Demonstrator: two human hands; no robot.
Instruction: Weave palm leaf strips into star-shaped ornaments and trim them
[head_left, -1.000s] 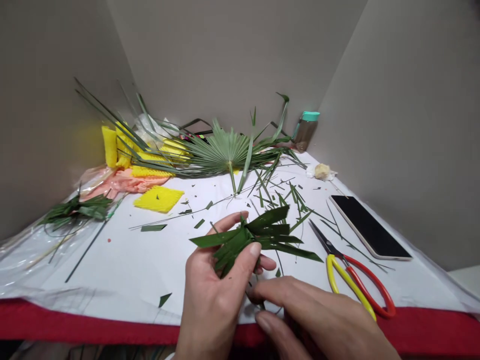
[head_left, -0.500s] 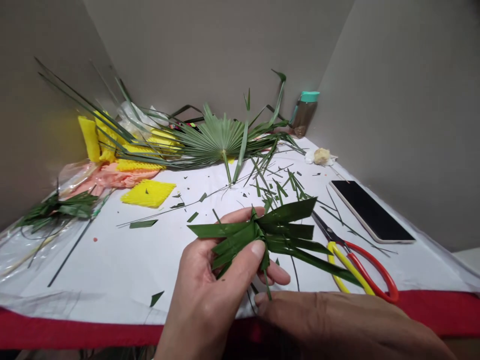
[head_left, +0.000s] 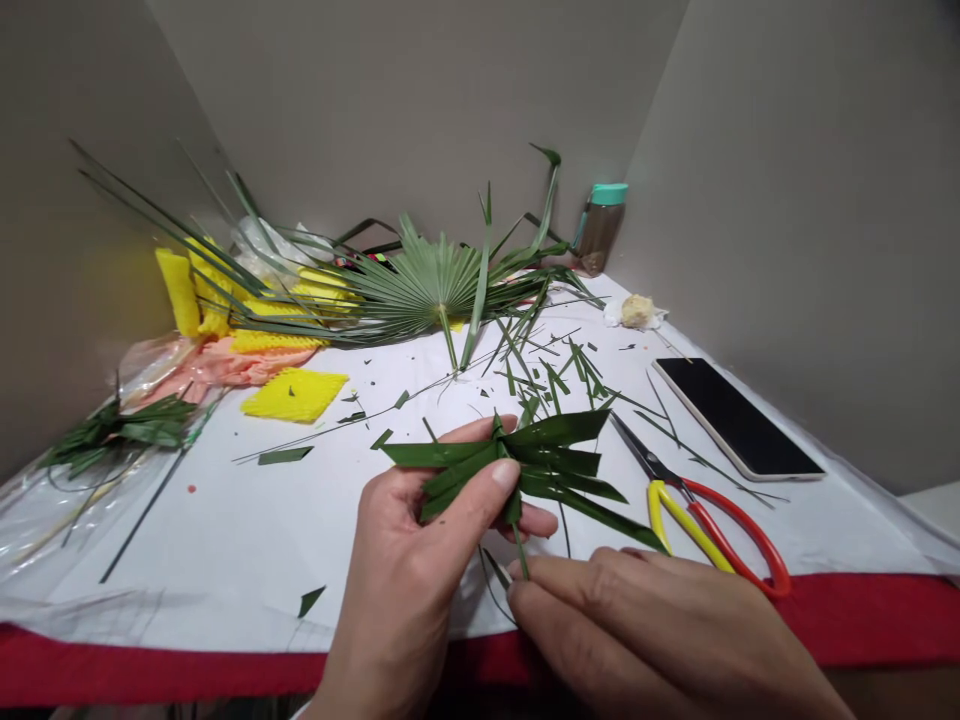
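Observation:
My left hand (head_left: 409,565) pinches a folded palm-leaf piece (head_left: 559,430) between thumb and fingers, above the front of the table. Green blades fan out from the piece to both sides, and its middle is partly under my thumb. From its lower end hangs a narrow leaf strip (head_left: 519,545). My right hand (head_left: 637,620) is closed at the bottom of that strip, with thumb and fingertips pressed together. A dark thin strip (head_left: 496,570) curves beside those fingertips; whether they grip it too I cannot tell. Scissors (head_left: 686,490) with yellow and red handles lie just beyond my right hand.
A black-screened phone (head_left: 739,420) lies at the right. Behind stand a large palm fan leaf (head_left: 435,275) and a bottle (head_left: 602,230) with a teal lid. Yellow foam netting (head_left: 296,395) and a leaf bundle (head_left: 142,425) are at the left. Leaf scraps (head_left: 551,380) litter the white cover.
My right hand has risen slightly, and its fingers now show more clearly at the strip's lower end. The leaf piece has shifted a little left in view, still in my left hand.

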